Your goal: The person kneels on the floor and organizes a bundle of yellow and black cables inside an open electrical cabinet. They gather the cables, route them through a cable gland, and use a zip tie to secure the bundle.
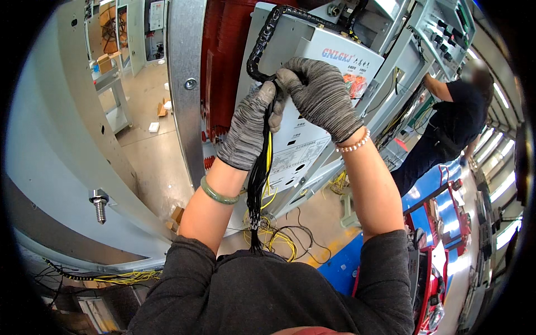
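Both of my hands wear grey striped knit gloves and meet in front of a white cabinet panel (pixel 296 148). A thick bundle of black wires (pixel 257 187), with a yellow wire among them, runs through my left hand (pixel 248 125), which is closed around it. Above the hands, the same bundle continues as a black spiral-wrapped harness (pixel 257 56) that bends up and over the panel. My right hand (pixel 315 95) is closed, pinching the bundle where the wrap ends; its fingertips are partly hidden. Below the hands, the loose wire ends hang toward my chest.
A metal post (pixel 190 84) and large grey panel (pixel 61 139) with a protruding bolt (pixel 99 205) stand at left. Yellow and black cables (pixel 279 240) lie coiled on the floor. Another person (pixel 446 117) in dark clothes works at the right, near a red-framed cart (pixel 441 223).
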A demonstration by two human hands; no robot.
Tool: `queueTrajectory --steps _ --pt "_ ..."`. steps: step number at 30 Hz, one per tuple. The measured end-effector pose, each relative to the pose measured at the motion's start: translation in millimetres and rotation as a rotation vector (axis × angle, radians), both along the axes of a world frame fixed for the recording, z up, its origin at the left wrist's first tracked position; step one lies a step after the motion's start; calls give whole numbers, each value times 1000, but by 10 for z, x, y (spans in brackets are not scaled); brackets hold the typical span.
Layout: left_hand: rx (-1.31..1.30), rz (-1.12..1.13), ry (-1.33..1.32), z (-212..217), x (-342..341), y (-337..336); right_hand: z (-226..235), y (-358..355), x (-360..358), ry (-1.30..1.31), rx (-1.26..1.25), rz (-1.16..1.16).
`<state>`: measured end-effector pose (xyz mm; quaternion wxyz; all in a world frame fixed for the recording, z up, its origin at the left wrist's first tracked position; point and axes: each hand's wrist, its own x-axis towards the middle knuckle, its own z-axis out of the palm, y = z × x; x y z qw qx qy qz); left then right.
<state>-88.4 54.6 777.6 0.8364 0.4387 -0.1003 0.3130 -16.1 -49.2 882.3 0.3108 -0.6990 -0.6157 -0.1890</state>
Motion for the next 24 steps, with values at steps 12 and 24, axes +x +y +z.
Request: queueTrajectory --steps 12,24 --pt "111 616 94 110 -118 -240 -135 65 -9 100 -31 -70" --pt "40 -42 53 31 -234 24 -299 -105 55 911 -291 -47"
